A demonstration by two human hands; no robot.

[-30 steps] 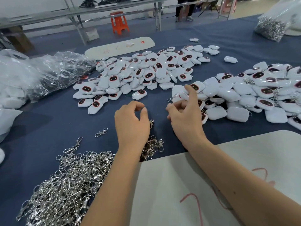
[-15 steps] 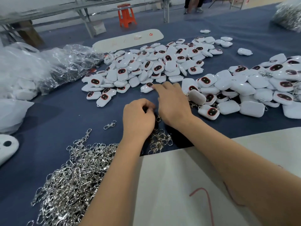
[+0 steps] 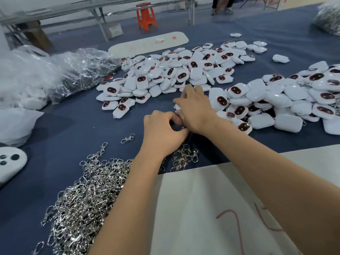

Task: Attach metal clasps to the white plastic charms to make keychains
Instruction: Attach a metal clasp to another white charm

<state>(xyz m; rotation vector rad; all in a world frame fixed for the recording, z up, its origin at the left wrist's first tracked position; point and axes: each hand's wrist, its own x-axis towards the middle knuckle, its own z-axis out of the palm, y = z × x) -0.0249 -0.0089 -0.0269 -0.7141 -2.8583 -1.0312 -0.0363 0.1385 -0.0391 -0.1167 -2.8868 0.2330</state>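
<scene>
The left hand [image 3: 162,134] is curled, seemingly pinching a clasp [image 3: 183,127]; the right hand [image 3: 196,109], at one o'clock and touching it, covers a white charm [image 3: 177,106], its grip hidden. Charms look light, stiff and slick: hold by the edges, loop exposed. Loose charms [image 3: 176,72] heap at twelve o'clock, spare clasps [image 3: 86,196] at seven.

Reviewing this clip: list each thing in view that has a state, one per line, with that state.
Left hand: fingers curled, pinching a metal clasp, mostly hidden.
Right hand: fingers curled on a white charm, mostly hidden.
Far charm pile: loose, no clasps visible.
Right charm pile: some with clasps attached.
Clasp heap: loose, tangled.
Single clasp: lying apart on the cloth.
Plastic bags: crumpled.
</scene>
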